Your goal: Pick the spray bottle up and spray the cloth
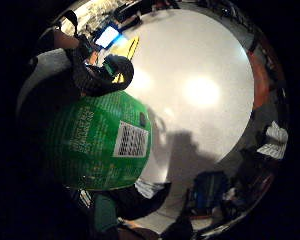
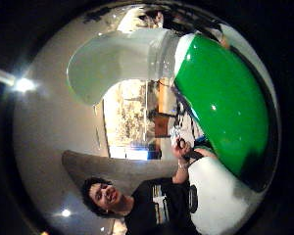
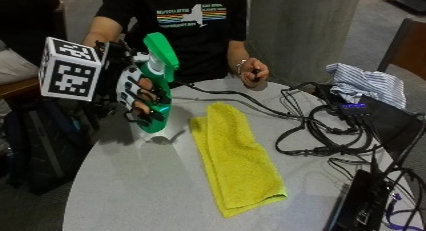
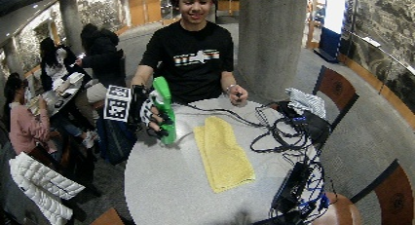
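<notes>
A green spray bottle (image 3: 157,86) with a green trigger head is held upright just above the round grey table (image 3: 146,191), near its left side. My gloved right hand (image 3: 136,98) grips the bottle's body, fingers curled round it. A yellow cloth (image 3: 234,156) lies folded flat on the table to the right of the bottle, apart from it. The bottle's green labelled body (image 1: 100,142) fills much of the little finger side palm view. Its green body (image 2: 220,105) and white neck show in the thumb side palm view. In the wide outside view the bottle (image 4: 162,110) stands left of the cloth (image 4: 223,152).
Black cables (image 3: 313,126) loop over the table's right side, with black devices (image 3: 363,206) at the right edge. A striped cloth (image 3: 366,83) lies at the back right. The person's bare hand (image 3: 253,72) rests at the table's far edge. A bag (image 3: 33,141) sits on the floor at left.
</notes>
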